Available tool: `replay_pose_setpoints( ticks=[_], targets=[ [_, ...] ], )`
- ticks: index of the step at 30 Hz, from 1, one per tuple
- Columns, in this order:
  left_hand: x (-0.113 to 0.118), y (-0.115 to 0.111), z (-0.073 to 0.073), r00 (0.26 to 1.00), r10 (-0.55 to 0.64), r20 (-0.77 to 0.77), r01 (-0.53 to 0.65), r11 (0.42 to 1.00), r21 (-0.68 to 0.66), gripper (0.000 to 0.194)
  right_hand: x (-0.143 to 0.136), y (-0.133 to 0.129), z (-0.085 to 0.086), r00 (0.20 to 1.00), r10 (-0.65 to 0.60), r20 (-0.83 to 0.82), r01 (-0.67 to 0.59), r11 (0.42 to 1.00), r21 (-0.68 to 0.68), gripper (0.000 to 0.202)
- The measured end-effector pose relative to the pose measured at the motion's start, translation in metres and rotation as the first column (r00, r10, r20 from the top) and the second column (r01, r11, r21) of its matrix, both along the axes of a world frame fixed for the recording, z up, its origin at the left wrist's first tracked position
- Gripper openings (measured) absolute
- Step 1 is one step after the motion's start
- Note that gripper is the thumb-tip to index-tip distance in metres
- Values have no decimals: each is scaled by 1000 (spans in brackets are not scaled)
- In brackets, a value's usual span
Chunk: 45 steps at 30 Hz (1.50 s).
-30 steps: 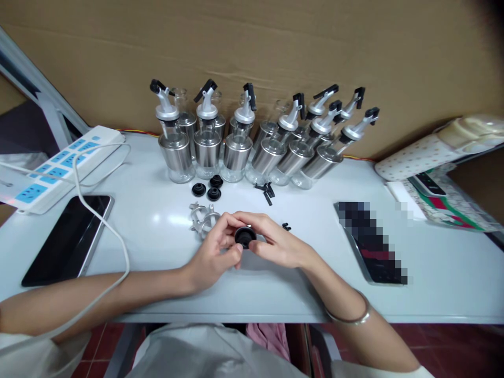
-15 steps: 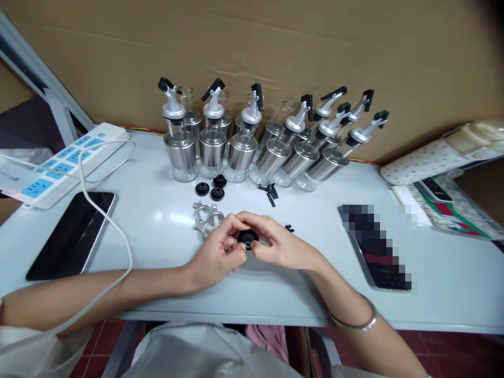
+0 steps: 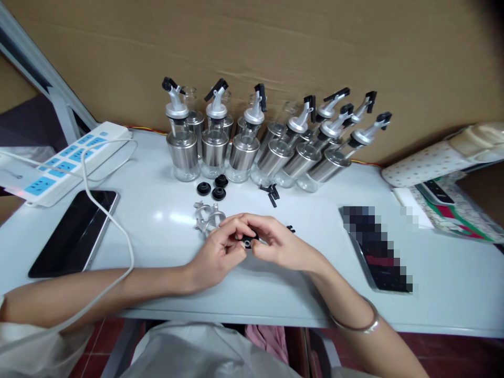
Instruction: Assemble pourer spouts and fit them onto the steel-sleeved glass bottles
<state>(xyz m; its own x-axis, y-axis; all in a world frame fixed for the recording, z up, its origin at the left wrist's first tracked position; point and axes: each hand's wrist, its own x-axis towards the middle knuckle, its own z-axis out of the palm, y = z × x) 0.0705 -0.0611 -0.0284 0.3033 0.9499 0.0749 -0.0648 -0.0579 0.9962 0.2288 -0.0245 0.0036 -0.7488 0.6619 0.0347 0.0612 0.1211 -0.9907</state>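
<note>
Between my two hands is a small round black stopper (image 3: pixel 249 242) with a pale ring at its near side. My left hand (image 3: pixel 223 247) is closed on its left edge, and my right hand (image 3: pixel 277 242) grips it from the right; the fingers hide much of it. Just beyond my left hand lie several silver spout pieces (image 3: pixel 205 216). Farther back sit three more black stoppers (image 3: pixel 219 193). Small black levers (image 3: pixel 271 193) lie to the right of those, and tiny black parts (image 3: pixel 290 229) show past my right hand.
Several glass-and-steel bottles (image 3: pixel 183 152) with pourer tops stand along the cardboard wall. At left are a power strip (image 3: pixel 66 165), a tablet-like device (image 3: pixel 73 236) and a white cable (image 3: pixel 128 247) crossing my left arm. To the right lie a phone (image 3: pixel 378 252) and a dotted flask (image 3: pixel 425 163).
My fingers have shifted over the black stopper, so less of its top shows. Both hands stay close together, and the whole view has moved slightly.
</note>
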Motion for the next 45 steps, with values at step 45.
replay_pose_setpoints(
  ticks=[45],
  targets=[
    [1, -8, -8, 998, -40, -39, 46, 985, 164, 28, 47, 36, 2, 378, -752, 539, 327, 654, 682, 17]
  ],
)
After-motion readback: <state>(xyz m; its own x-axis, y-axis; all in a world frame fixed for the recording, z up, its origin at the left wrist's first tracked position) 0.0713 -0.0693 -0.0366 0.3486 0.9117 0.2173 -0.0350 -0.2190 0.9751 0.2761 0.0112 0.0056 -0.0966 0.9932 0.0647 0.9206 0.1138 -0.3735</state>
